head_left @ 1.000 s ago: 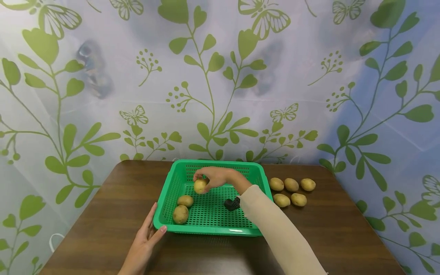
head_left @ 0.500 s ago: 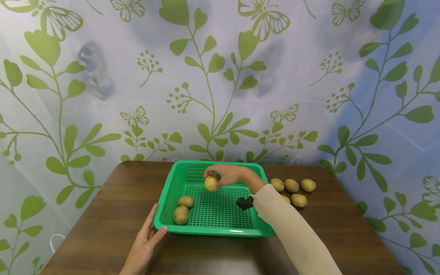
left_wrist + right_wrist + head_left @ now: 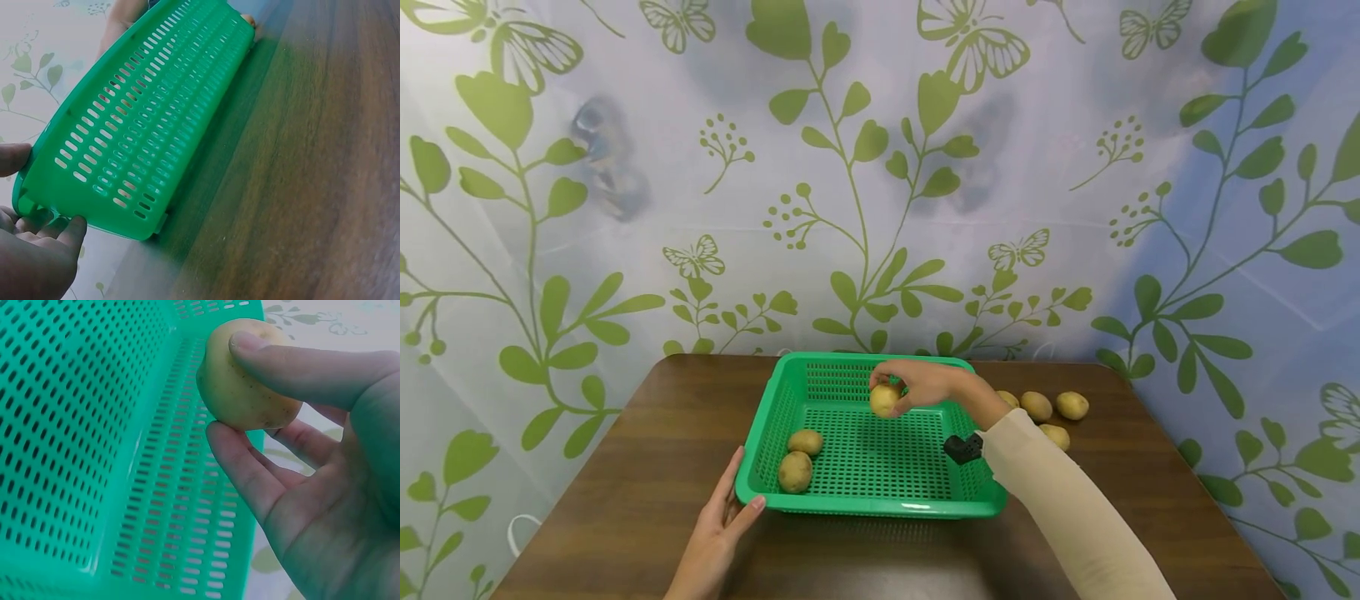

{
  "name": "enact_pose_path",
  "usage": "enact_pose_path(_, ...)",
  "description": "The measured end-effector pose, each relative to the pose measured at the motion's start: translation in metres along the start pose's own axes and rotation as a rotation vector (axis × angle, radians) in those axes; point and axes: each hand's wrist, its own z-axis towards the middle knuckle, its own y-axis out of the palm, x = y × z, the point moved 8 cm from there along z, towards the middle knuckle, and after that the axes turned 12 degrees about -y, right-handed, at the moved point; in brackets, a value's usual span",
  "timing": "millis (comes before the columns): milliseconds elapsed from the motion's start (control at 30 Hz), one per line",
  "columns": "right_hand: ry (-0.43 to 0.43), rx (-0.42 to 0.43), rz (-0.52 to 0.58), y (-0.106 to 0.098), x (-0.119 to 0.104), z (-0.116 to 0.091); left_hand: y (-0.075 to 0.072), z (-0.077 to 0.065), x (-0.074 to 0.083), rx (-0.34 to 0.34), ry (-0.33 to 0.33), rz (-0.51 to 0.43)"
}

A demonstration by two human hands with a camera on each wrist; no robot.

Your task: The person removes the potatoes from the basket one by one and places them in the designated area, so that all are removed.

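Note:
A green plastic basket (image 3: 880, 507) with slotted walls stands on the wooden table. My left hand (image 3: 707, 529) holds its near left corner, thumb over the rim and fingers against the outside; the left wrist view shows these fingers (image 3: 74, 232) under the rim. Above the basket's back half, my right hand (image 3: 921, 383) pinches a pale yellow potato (image 3: 884, 401) between thumb and fingers. The right wrist view shows this potato (image 3: 244, 381) raised clear of the basket floor. Two other potatoes lie inside at the left, one smaller (image 3: 806, 442) and one larger (image 3: 795, 472).
Several potatoes (image 3: 1036, 406) sit on the table right of the basket, some partly hidden by my right sleeve (image 3: 1052, 483). The dark wooden table (image 3: 647, 467) extends to both sides. A leaf-patterned curtain (image 3: 865, 208) hangs behind it.
My right hand has moved right with the potato, from the basket's left part to past its middle. My left hand and the basket have stayed in place.

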Motion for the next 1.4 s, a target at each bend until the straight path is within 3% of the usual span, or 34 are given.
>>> enact_pose_path(367,0.108,0.051,0.005,-0.02,0.006,-0.036,0.0,0.001,0.0,0.005,0.013,-0.003)
enact_pose_path(600,0.074,0.067,-0.008,-0.03,0.006,-0.059,-0.002,0.002,-0.001,0.042,0.006,0.007)
enact_pose_path(1033,0.17,0.155,0.047,-0.046,0.022,-0.107,-0.003,0.001,-0.004,0.048,-0.011,-0.004)
enact_pose_path(1167,0.164,0.177,0.084,-0.05,0.024,-0.12,-0.003,0.001,-0.005,0.056,-0.01,0.004)
enact_pose_path(1400,0.173,0.218,0.08,-0.057,0.033,-0.147,-0.006,-0.001,-0.001,0.078,0.034,0.006)
